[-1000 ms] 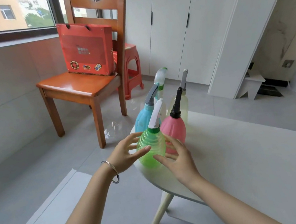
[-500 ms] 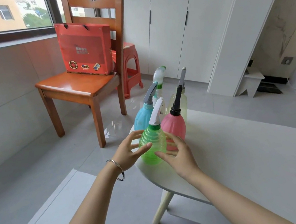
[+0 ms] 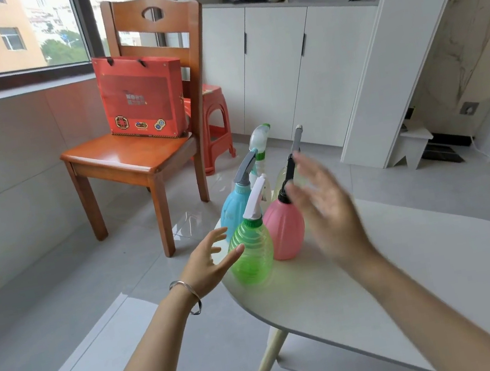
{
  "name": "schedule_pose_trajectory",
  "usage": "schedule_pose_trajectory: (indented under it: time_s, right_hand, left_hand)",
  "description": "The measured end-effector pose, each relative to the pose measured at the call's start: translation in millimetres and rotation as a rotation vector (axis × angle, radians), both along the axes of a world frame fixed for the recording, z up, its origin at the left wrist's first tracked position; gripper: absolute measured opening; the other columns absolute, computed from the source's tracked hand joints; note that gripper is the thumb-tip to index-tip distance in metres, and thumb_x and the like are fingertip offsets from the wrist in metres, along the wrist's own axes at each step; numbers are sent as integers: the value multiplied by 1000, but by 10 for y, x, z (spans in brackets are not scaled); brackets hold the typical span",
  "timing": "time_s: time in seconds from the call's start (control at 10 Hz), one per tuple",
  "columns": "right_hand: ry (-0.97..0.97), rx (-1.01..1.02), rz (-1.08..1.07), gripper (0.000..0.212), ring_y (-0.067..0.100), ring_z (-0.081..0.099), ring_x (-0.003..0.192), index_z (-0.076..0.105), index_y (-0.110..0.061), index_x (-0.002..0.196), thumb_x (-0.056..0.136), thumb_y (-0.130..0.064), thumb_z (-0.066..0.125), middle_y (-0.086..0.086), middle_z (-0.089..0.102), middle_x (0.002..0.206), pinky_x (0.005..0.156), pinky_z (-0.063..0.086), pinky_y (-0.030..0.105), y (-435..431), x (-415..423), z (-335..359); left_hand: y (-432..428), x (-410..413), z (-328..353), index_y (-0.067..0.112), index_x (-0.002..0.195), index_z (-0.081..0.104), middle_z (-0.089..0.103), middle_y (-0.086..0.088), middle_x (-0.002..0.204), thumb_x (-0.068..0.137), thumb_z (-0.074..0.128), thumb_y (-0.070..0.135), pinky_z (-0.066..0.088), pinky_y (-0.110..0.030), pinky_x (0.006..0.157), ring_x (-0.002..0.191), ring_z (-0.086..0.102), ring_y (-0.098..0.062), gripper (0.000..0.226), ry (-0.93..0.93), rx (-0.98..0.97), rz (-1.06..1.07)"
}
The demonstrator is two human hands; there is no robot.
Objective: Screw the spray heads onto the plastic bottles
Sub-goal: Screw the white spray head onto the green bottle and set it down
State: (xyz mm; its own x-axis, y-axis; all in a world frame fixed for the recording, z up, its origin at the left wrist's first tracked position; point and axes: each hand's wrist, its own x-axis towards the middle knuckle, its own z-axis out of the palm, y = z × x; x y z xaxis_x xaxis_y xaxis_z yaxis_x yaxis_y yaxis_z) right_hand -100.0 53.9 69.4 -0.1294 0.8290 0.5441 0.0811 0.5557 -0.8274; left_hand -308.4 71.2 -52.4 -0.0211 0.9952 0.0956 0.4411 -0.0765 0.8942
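at the near-left edge of the pale table (image 3: 444,275), my five spray bottles stand in a tight cluster, every one with a head already on its neck: the green bottle (image 3: 253,256) in front, the pink bottle (image 3: 286,230) touching it on the right, the blue bottle (image 3: 234,209) behind, a clear bottle (image 3: 258,148) and a yellowish bottle (image 3: 281,179) at the back. my left hand (image 3: 208,263) is released, fingers spread, thumb tip just beside the green bottle's side; my right hand (image 3: 326,201) is open, holding nothing, blurred in the air in front of the pink bottle's black head (image 3: 287,178). the risk, as i judge it, lies in the crowding and the table edge: a careless sweep of my right hand could clip a tall head and topple the light bottles into each other or onto the floor. compared with half a second earlier, my right hand has lifted off the green bottle and risen to head height, while my left has stayed put
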Motion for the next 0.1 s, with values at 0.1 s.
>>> schedule_pose_trajectory:
  time_s: [0.1]
  right_hand:
    - [134, 300, 62, 38, 9, 54, 124, 54, -40, 127, 91, -52, 51, -13, 60, 130, 99, 45, 24, -147, 238, 856]
  left_hand:
    - [-1, 20, -22, 23, 133, 46, 52, 4, 136, 67, 52, 72, 43, -29, 91, 115, 53, -14, 82, 45, -6, 20]
